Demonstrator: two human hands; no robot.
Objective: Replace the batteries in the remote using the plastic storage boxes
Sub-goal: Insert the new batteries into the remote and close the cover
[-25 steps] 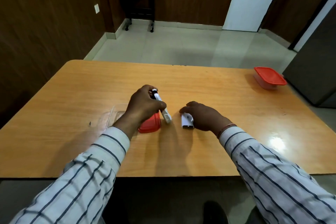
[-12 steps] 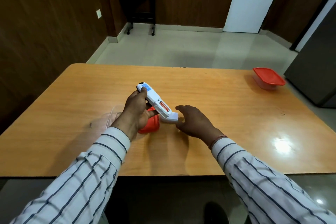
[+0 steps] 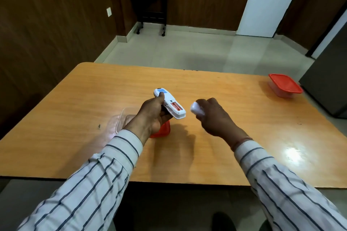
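While the left hand [image 3: 152,116] grips the remote [image 3: 170,103] (long axis far-left to near-right, battery bay open), the right hand [image 3: 214,116] pinches the white cover [image 3: 196,109] just beside its near end, not touching.

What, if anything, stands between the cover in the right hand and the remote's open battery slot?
Nothing visible: only open air separates the cover from the remote held in the left hand.

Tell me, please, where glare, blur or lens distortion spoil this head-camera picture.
Head view: a glare patch whitens the table near its right front; the right hand and the white cover in its grip are blurred; the remote in the left hand is sharp, its battery bay readable; the wide lens makes the edges of the door lean.
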